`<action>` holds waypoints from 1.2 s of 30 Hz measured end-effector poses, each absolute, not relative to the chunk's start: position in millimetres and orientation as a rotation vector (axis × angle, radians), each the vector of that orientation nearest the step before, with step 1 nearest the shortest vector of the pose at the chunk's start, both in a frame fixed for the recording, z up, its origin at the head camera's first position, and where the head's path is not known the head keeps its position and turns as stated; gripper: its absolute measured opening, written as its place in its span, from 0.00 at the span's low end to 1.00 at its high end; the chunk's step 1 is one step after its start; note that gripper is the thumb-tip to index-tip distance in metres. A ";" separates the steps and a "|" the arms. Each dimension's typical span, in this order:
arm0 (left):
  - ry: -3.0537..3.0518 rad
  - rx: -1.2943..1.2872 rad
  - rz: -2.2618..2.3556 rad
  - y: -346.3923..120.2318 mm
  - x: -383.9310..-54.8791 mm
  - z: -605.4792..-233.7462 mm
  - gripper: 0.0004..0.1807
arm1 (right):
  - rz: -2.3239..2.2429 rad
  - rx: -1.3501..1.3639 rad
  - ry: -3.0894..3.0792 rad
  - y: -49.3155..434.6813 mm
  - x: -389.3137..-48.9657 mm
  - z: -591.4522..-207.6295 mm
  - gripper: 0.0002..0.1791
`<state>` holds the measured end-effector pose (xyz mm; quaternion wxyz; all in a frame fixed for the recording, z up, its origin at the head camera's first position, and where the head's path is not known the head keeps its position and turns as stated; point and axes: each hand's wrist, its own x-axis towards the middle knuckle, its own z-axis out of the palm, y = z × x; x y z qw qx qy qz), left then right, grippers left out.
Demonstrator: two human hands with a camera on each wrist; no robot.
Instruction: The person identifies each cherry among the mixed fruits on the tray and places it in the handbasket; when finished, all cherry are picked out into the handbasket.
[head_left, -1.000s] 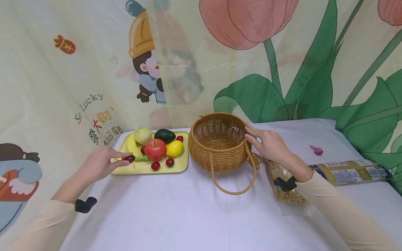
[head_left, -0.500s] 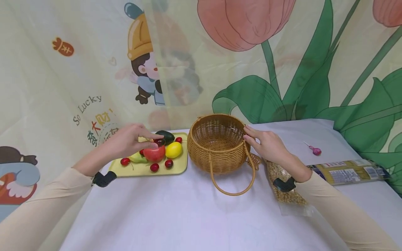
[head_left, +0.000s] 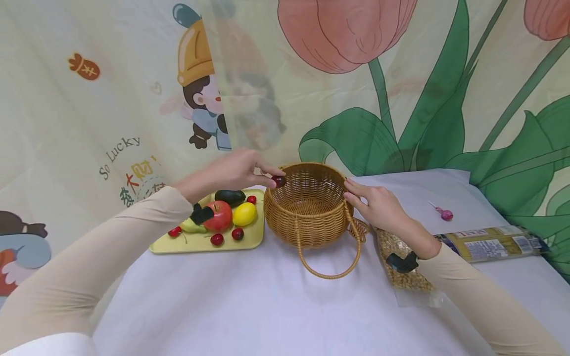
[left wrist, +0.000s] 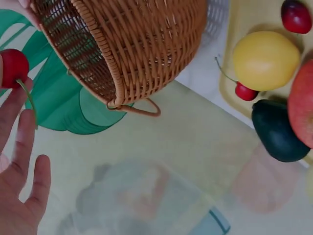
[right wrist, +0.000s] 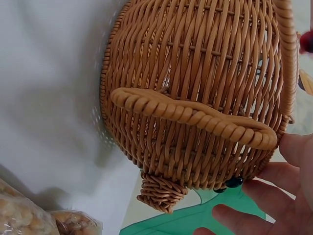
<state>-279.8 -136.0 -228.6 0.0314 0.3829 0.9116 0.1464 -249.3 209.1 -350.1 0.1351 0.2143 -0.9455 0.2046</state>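
Note:
My left hand [head_left: 238, 170] pinches a dark red cherry [head_left: 279, 181] between finger and thumb, at the left rim of a round wicker basket [head_left: 307, 230]. In the left wrist view the cherry [left wrist: 14, 68] trails a green stem, and the other fingers are spread. On the basket's right rim rest the fingertips of my right hand [head_left: 378, 205]. Its fingers are spread along the wicker [right wrist: 195, 54] in the right wrist view. The basket's looped handle [head_left: 331, 276] hangs down in front. The inside shows bare wicker where visible.
Left of the basket, a yellow tray [head_left: 249, 242] bears a red apple [head_left: 219, 216], a lemon [head_left: 244, 214], an avocado [head_left: 229, 198] and several cherries. To the right lie a bag of nuts or beans [head_left: 403, 272], a long packet [head_left: 494, 244] and a pink lollipop [head_left: 445, 214].
My left hand has picked the cherry up from the tray's left side and carried it rightward over the fruit to the basket. The right hand has stayed at the rim.

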 end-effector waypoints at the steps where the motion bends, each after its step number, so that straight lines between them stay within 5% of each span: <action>1: 2.779 1.181 0.467 -129.8 -284.4 -227.9 0.19 | 0.590 0.622 -2.737 208.9 -249.3 -350.0 0.27; 13: 2.580 1.382 0.314 -72.3 -343.6 -245.4 0.18 | 0.602 0.617 -2.746 210.5 -249.4 -350.7 0.27; 36: 2.549 1.341 0.045 11.2 -378.1 -270.7 0.16 | 0.609 0.611 -2.744 208.7 -249.9 -350.3 0.27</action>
